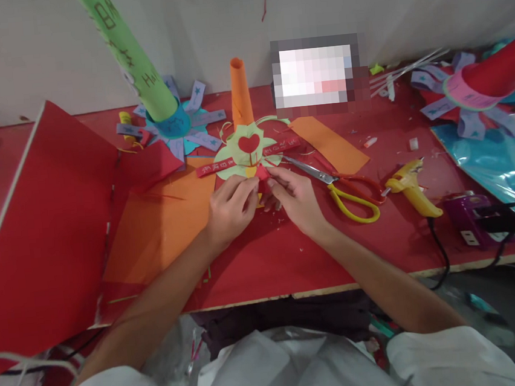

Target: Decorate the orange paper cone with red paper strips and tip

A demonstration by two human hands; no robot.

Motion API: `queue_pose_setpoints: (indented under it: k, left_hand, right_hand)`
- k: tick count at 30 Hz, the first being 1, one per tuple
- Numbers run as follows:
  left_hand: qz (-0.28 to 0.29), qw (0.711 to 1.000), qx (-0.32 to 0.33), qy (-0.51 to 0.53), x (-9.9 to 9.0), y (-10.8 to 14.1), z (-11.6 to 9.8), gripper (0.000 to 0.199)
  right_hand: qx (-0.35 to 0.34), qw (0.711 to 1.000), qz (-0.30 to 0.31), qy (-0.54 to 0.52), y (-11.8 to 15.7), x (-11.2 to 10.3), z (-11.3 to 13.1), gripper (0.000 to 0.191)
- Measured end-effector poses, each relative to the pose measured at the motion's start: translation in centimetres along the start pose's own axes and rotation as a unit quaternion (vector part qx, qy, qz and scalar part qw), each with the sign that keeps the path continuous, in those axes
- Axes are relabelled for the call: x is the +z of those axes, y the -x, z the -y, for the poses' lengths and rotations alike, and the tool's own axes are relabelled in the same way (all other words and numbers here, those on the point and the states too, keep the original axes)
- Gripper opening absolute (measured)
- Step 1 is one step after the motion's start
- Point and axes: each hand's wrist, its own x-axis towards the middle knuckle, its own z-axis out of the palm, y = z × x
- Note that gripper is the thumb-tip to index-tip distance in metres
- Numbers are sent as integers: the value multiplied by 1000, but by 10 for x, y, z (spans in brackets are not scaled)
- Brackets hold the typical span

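Note:
Between the fingertips of both hands is a small piece of red paper [261, 173]. My left hand [234, 207] pinches its left side and my right hand [295, 198] its right side, both low over the table. Just beyond them stands a paper craft: an orange paper tube [241, 94] rising from a pale green flower shape [232, 166] with a red heart [250, 143]. Red paper strips with writing [215, 167] stick out from the flower. Scissors [354, 202] with one red and one yellow handle lie right of my right hand. Some yellow paper shows by the fingers, partly hidden.
A yellow glue gun [412, 187] with a black cord lies at right, near a purple power box [467, 221]. Orange sheets [163, 226] lie left. A red board [47, 231] stands at far left. A green tube [135, 62] and a red tube [504, 66] rise from paper bases.

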Motion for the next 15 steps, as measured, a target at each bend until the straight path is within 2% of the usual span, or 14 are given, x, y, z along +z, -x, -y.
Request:
queue_pose_setpoints:
  k: [5,15]
  left_hand:
    - [-11,1000,21,-7,-1,-2,-1,18]
    - [0,999,-34,9,0,-4,-2,2]
  right_hand:
    - [-5,1000,6,-6,1,0,-1,47]
    - [-9,1000,11,5,1,-1,-1,46]
